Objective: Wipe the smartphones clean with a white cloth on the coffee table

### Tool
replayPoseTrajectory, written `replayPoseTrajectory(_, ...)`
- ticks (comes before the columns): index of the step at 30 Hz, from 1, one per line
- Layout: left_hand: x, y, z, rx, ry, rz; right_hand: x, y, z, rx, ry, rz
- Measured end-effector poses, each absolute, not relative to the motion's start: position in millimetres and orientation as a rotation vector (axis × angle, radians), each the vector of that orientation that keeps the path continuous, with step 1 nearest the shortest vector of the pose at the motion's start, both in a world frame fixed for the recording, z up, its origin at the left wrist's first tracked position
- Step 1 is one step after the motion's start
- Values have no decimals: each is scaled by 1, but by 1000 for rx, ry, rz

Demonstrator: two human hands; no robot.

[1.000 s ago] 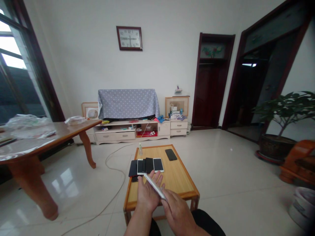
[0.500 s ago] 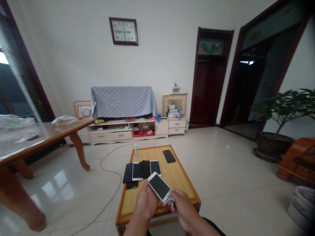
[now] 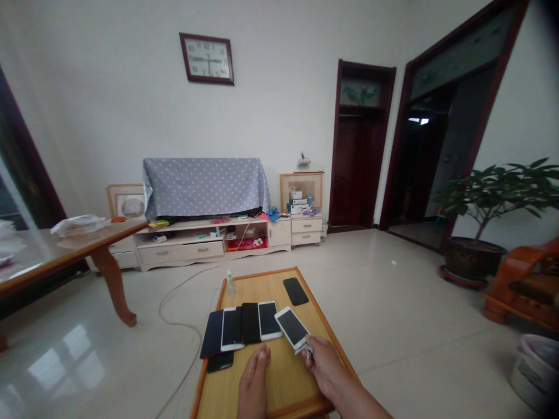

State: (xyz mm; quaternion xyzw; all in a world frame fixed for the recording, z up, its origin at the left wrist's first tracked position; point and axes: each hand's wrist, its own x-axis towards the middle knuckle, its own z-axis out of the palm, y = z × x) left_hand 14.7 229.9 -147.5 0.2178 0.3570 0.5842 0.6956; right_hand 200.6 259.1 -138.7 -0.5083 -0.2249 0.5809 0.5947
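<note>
While 1 white phone [image 3: 293, 327] is gripped in R hand [image 3: 325, 364], long axis aimed far-L over table [image 3: 286, 372], L hand [image 3: 254, 377] is unclenched; 1 bottle [image 3: 230, 286] @ table's far-L.

So your small wooden table [image 3: 286, 372] has a pale top and a darker orange-brown rim. Far left you've got a little clear bottle [image 3: 231, 286] with a green cap, standing up, and far right a black phone [image 3: 296, 291] lies by itself. On the left side you've got a tight row: dark blue flat thing [image 3: 211, 334], white phone [image 3: 229, 327], black flat piece [image 3: 251, 323], second white phone [image 3: 269, 319]. A glossy black slab [image 3: 220, 362] sits at its near left end.
</note>
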Motion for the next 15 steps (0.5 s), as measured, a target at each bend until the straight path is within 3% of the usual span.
replayPoseTrajectory(15, 25, 258, -158, 1091, 1360, 1248, 220, 397, -167, -1393, -334, 1255)
